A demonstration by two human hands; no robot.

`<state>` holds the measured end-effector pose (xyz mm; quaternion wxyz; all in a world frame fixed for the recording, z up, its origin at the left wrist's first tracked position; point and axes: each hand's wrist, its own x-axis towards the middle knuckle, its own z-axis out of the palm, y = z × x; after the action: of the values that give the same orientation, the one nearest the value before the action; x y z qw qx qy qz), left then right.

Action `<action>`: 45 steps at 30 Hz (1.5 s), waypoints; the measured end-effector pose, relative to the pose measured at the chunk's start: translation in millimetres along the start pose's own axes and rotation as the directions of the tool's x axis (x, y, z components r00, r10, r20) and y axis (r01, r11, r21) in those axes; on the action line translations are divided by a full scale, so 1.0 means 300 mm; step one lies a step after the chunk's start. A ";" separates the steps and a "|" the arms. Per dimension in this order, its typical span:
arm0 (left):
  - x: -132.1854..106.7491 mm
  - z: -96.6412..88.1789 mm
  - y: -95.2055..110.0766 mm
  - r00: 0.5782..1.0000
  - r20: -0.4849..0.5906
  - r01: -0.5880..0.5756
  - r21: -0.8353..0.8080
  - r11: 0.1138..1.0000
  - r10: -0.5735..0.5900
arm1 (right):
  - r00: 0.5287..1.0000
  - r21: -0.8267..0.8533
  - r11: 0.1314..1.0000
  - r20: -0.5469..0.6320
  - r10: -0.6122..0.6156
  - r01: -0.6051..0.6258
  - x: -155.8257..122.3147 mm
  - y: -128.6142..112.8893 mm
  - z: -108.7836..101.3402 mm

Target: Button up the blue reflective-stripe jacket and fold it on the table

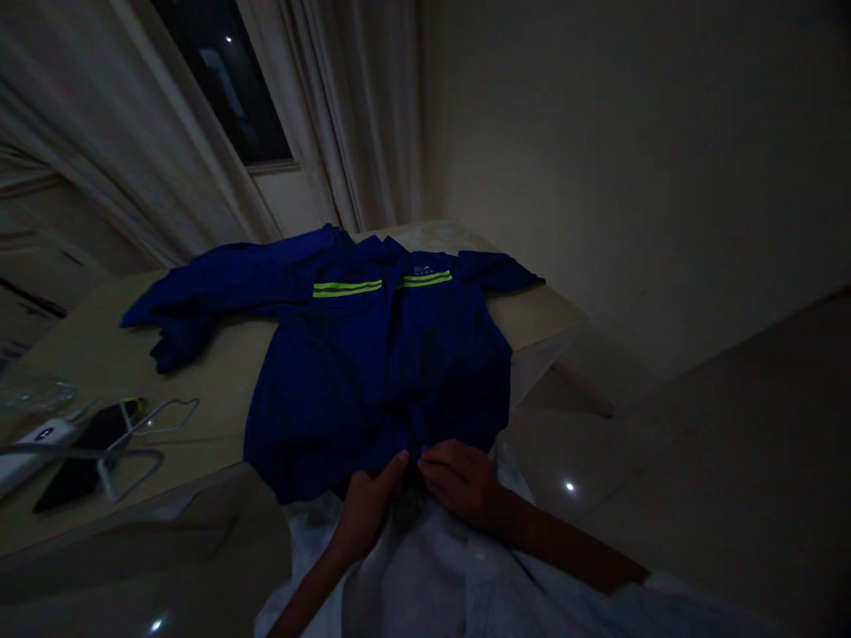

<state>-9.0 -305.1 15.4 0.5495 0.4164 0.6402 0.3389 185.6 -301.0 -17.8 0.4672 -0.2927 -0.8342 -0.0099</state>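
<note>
A dark blue work jacket [372, 354] with two bright yellow-green stripes across the chest lies spread front-up on a beige table [206, 381]. One sleeve stretches out to the left, the other to the far right. My left hand [369, 505] and my right hand [465, 483] meet at the jacket's bottom hem at the table's near edge. Both have their fingers curled in on the cloth at the middle of the hem. The room is dim, so the fingertips are hard to make out.
A dark phone [83, 456], a white charger block [40, 436] and loose cables [143, 425] lie at the table's left. Pale curtains [332, 106] and a dark window [226, 80] stand behind. Tiled floor [698, 443] opens to the right. White cloth [432, 576] covers my lap.
</note>
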 end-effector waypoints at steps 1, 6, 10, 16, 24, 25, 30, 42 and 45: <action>-0.002 -0.001 0.003 1.000 0.007 0.006 0.004 1.000 -0.006 | 1.000 0.003 1.000 -0.014 0.016 -0.016 0.000 -0.002 0.002; -0.012 -0.013 0.031 0.999 0.053 -0.002 0.038 0.999 0.000 | 0.994 0.012 0.995 -0.022 0.103 -0.103 -0.009 -0.014 0.012; -0.008 -0.029 0.026 0.995 0.092 -0.055 0.075 0.996 0.048 | 0.987 0.103 0.982 0.017 0.159 -0.160 -0.012 -0.019 0.016; -0.006 -0.040 -0.021 0.985 0.083 -0.156 0.068 0.985 0.150 | 0.896 0.317 0.843 0.250 0.367 -0.434 0.027 -0.001 0.000; -0.016 -0.044 -0.071 0.990 0.044 -0.134 0.057 0.989 0.132 | 0.814 0.497 0.647 0.308 0.492 -0.579 0.029 0.011 0.001; -0.017 -0.045 -0.076 0.990 0.047 -0.134 0.061 0.989 0.131 | 0.808 0.499 0.637 0.309 0.502 -0.587 0.029 0.009 0.001; -0.020 -0.049 -0.089 0.984 0.145 -0.120 0.132 0.984 0.101 | 0.855 0.386 0.777 0.372 0.363 -0.497 0.064 0.023 -0.045; -0.003 -0.033 -0.157 0.975 0.146 -0.186 0.101 0.977 0.170 | 0.652 0.181 0.980 0.753 -0.087 -0.079 0.289 0.113 -0.081; 0.004 -0.024 -0.174 0.983 0.026 -0.184 0.097 0.978 0.182 | 0.655 0.066 0.998 0.755 -0.036 -0.022 0.294 0.098 -0.085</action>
<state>-24.6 -325.8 -30.4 0.4999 0.5031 0.6105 0.3525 185.4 -241.9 58.2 0.0880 -0.2509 -0.9539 0.1395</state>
